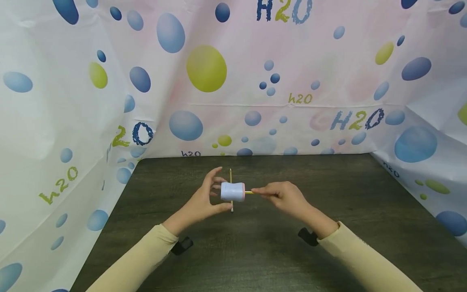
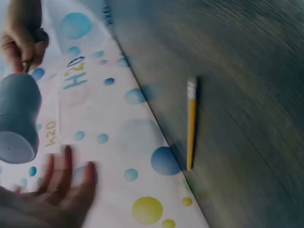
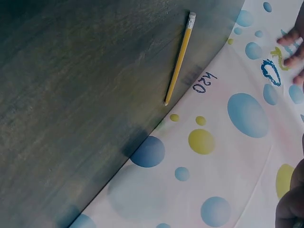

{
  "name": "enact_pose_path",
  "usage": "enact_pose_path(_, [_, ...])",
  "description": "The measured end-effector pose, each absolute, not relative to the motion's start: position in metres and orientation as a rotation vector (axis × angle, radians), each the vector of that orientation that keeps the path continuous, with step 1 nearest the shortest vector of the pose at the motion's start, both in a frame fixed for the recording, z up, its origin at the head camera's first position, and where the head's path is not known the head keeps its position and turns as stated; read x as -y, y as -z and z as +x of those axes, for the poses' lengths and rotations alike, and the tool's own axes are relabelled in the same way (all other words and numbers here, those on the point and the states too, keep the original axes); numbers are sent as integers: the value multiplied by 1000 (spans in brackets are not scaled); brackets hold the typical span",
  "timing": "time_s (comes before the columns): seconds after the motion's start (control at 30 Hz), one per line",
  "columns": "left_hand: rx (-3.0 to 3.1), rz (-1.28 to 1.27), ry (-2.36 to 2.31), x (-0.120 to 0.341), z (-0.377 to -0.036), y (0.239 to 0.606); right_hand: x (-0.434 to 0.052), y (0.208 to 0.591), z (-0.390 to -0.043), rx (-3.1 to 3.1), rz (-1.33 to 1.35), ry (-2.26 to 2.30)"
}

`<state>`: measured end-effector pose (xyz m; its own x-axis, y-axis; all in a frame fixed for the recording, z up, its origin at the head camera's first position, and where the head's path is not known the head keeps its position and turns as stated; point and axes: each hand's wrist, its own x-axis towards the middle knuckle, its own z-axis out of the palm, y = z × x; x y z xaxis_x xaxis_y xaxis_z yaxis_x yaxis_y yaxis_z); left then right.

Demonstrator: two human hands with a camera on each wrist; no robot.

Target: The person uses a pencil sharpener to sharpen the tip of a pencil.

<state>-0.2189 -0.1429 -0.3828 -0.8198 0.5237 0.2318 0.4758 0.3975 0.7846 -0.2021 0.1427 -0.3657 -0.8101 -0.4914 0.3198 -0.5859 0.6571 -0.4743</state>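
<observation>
A pale blue-white electric pencil sharpener (image 1: 232,192), waisted and with a pink end, is held up over the dark table. A yellow pencil (image 1: 249,192) runs into its pink end. My right hand (image 1: 286,196) pinches this pencil between thumb and fingers. Around the sharpener's other end my left hand (image 1: 202,198) has its thumb and fingers spread wide; the left wrist view shows those fingers (image 2: 61,178) blurred and apart from the sharpener (image 2: 19,114). Below lies a second yellow pencil (image 2: 191,128) on the table, its white eraser end towards me and partly covered by the sharpener in the head view.
The dark wood-grain table (image 1: 255,251) ends at a white backdrop sheet (image 1: 240,93) printed with blue and green dots and "H2O" lettering. The sheet also rises along both sides. Black straps or mounts (image 1: 182,245) show at both wrists below the cream sleeves.
</observation>
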Motion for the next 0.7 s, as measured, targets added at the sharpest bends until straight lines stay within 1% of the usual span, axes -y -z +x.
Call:
enact_pose_path(0.17, [-2232, 518, -1515, 147, -226, 378, -141, 365, -201, 2629, 888, -713])
enact_pose_path(0.27, [-2046, 429, -1528, 148, -229, 378, -142, 366, -199, 2607, 893, -667])
enact_pose_path(0.37, [-1901, 427, -1571, 148, -229, 378, -143, 368, -198, 2595, 903, -644])
enact_pose_path(0.5, [-1860, 500, -1602, 149, -231, 379, -144, 371, -197, 2553, 921, -632])
enact_pose_path(0.6, [-1948, 592, -1562, 148, -231, 381, -144, 371, -197, 2547, 923, -650])
enact_pose_path(0.7, [-2137, 748, -1474, 147, -231, 384, -145, 368, -197, 2620, 903, -730])
